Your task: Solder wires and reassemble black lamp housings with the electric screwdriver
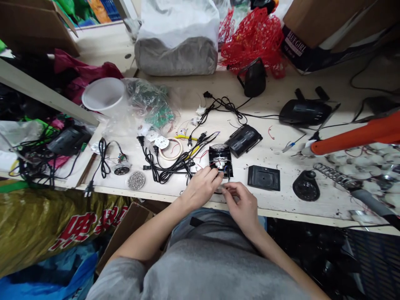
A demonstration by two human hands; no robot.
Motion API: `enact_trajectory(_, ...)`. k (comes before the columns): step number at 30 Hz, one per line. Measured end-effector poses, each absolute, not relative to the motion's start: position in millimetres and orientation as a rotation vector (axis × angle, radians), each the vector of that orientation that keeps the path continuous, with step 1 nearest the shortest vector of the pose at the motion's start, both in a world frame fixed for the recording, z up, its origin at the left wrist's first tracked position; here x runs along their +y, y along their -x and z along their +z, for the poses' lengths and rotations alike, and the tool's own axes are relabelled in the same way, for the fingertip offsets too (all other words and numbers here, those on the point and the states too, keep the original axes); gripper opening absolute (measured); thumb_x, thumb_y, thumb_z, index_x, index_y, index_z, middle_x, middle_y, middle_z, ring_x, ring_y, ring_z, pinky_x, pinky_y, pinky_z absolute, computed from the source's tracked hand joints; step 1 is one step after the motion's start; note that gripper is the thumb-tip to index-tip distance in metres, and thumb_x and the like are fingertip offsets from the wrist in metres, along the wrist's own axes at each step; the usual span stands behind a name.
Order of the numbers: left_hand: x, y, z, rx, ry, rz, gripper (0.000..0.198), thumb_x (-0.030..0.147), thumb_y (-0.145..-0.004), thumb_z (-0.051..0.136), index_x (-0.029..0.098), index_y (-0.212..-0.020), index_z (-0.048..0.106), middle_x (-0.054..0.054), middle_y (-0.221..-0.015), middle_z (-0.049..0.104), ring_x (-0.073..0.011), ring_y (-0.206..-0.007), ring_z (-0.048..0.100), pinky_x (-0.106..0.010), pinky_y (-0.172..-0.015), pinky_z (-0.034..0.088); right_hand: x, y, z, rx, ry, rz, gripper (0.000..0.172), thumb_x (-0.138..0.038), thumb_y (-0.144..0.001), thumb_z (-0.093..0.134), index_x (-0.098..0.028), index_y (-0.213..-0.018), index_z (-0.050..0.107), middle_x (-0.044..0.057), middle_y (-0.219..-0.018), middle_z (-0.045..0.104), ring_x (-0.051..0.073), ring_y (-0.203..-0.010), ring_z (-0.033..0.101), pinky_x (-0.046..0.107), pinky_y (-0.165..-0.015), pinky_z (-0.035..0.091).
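An open black housing [215,155] with a round grille, a white part and thin wires inside lies on the bench in front of me. My left hand [203,186] is closed at its near edge, its fingertips on the housing's lower end. Just to the right, my right hand [241,203] is pinched close to the left fingertips. What sits between those fingers is too small to make out. A dark cord runs from the housing down toward the right fingers. Behind the housing rests a black ribbed cover [245,140], and to its right a black rectangular shell [264,178].
Black plug cords [162,171] are bunched to the left, beside a dish of screws [136,180]. A white tub [104,96] stands behind. On the right are a teardrop-shaped black part [306,185], an orange-handled tool [356,134] and a coiled spring stand [339,177].
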State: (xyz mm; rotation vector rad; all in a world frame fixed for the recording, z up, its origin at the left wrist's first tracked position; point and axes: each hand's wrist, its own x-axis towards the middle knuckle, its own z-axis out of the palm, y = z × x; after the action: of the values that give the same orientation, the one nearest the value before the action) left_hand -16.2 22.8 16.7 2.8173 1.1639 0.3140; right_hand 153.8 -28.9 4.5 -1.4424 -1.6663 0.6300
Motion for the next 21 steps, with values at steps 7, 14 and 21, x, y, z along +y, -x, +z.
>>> enact_trajectory(7,26.3,11.9,19.9,1.130,-2.783,0.349,0.025,0.010,-0.102,0.037,0.011,-0.113,0.060,-0.010,-0.102,0.061,-0.0211,-0.092,0.057,-0.033,-0.080,0.054,-8.6,-176.4,18.2,-1.757,1.548,0.229,0.012,-0.023,-0.097,0.057,-0.019,-0.098,0.068,0.002,-0.077,0.068,0.015,-0.066,0.063,0.028,-0.065,0.052)
enact_trajectory(14,28.2,10.4,15.4,1.136,-2.700,0.403,0.024,0.011,-0.102,0.036,0.012,-0.110,0.059,-0.010,-0.101,0.059,-0.0208,-0.092,0.057,-0.033,-0.083,0.054,10.9,-173.4,23.7,-1.983,1.487,0.144,0.017,-0.012,-0.094,0.051,-0.017,-0.086,0.064,0.005,-0.078,0.062,0.019,-0.071,0.060,0.031,-0.067,0.049)
enact_trajectory(21,30.4,10.1,14.3,1.090,-2.648,0.427,0.022,0.010,-0.100,0.039,0.012,-0.105,0.061,-0.010,-0.101,0.059,-0.0211,-0.093,0.056,-0.034,-0.085,0.055,17.8,-161.8,19.4,-1.977,1.495,0.381,0.017,-0.014,-0.095,0.050,-0.019,-0.087,0.065,0.006,-0.080,0.066,0.019,-0.071,0.063,0.031,-0.066,0.049)
